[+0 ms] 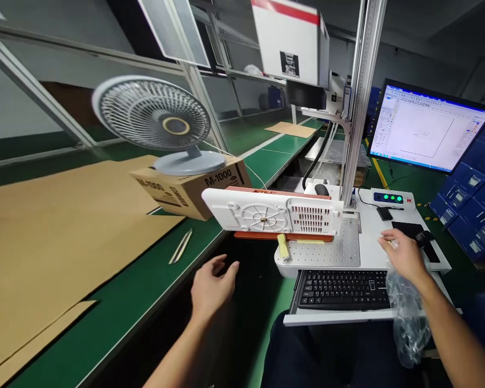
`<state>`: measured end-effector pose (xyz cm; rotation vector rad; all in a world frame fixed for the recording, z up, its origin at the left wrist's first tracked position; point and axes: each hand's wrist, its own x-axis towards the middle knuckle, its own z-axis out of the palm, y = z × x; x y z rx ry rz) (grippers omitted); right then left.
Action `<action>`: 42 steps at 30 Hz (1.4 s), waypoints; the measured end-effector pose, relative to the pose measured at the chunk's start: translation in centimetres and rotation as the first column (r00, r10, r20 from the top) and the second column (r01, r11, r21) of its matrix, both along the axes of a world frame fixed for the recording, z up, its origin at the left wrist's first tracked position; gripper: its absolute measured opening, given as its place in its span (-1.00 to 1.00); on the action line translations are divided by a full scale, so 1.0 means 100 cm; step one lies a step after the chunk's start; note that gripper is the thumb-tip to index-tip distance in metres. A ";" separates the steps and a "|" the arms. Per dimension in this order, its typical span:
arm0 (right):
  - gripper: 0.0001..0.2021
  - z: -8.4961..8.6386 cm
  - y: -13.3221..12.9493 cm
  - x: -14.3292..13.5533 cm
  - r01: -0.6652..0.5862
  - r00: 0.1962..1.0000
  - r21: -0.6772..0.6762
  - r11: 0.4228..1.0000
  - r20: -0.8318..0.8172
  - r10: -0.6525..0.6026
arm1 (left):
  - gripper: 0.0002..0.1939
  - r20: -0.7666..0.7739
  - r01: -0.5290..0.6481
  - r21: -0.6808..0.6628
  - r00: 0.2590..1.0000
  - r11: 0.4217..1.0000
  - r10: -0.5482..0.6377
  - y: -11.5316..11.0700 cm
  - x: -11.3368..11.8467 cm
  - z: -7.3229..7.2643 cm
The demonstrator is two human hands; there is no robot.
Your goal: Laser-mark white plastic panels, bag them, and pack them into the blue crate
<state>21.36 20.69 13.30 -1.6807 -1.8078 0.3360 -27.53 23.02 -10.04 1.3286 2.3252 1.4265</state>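
Note:
My left hand (213, 288) hovers over the gap beside the green bench, its fingers apart and nothing in it. My right hand (406, 256) is closed on a crumpled clear plastic bag (410, 318), which hangs down past the keyboard's right end. Ahead of my hands, a white plastic housing (262, 218) with a round ribbed pattern and a slotted grille stands on edge. It rests against a reddish-brown block (242, 235) on the perforated metal plate (350, 250). A yellow piece (283, 247) sits at its lower edge. Neither hand touches the housing.
A black keyboard (343, 289) lies on a pull-out tray below the plate. A metal column (361, 108) carries a white machine head (291, 43). A monitor (426, 126) stands right. On the left bench are a fan (157, 118), a carton (186, 188) and cardboard sheets (64, 231).

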 end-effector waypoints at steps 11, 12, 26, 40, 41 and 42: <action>-0.55 -0.023 -0.161 0.119 0.193 0.964 -0.109 0.975 -0.164 -0.209 | -0.66 -0.016 0.477 0.143 0.877 0.867 -0.480 -0.081 0.194 -0.039; -0.57 -0.043 -0.165 0.122 0.187 0.963 -0.141 0.972 -0.167 -0.210 | -0.67 -0.037 0.488 0.143 0.872 0.861 -0.488 -0.083 0.206 -0.043; -0.81 -0.231 -0.105 0.069 -0.011 0.999 -0.236 0.972 -0.040 0.002 | -0.46 -0.089 0.433 0.023 0.899 0.901 -0.429 -0.091 0.228 -0.065; -0.43 -0.208 -0.065 0.060 -0.098 0.935 -0.489 0.866 0.254 0.249 | -0.59 -0.071 0.422 0.061 0.906 0.905 -0.418 -0.090 0.225 -0.065; -0.43 -0.208 -0.062 0.059 -0.097 0.929 -0.502 0.860 0.264 0.259 | -0.60 -0.069 0.427 0.066 0.903 0.902 -0.423 -0.089 0.224 -0.066; -0.44 -0.208 -0.060 0.059 -0.094 0.925 -0.512 0.854 0.273 0.265 | -0.60 -0.066 0.431 0.071 0.902 0.899 -0.427 -0.089 0.224 -0.066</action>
